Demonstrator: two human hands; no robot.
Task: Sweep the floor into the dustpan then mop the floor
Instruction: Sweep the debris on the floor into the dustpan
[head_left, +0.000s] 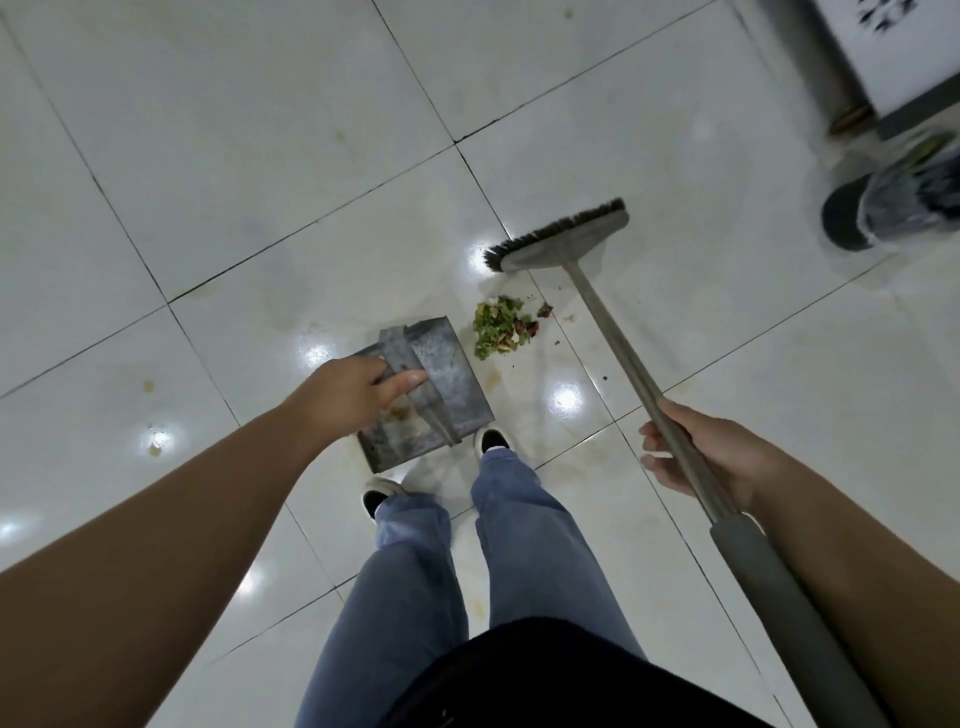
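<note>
On white glossy tiled floor (260, 156): left hand (358, 389) grips grey metal dustpan (441, 384); right hand (696, 457) wraps long-handled grey broom (561, 234). Advice: short strokes draw green-and-red scrap pile (501, 332) panward, lip flat.

Blurred lined bin (893, 208), perhaps; white cabinet (904, 57).

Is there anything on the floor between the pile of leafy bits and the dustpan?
No, nothing visible. The pile of scraps lies on bare tile right beside the dustpan, which the left hand holds by its handle. The broom, held by the right hand, sits on the pile's far side. A few crumbs lie scattered nearby.
</note>
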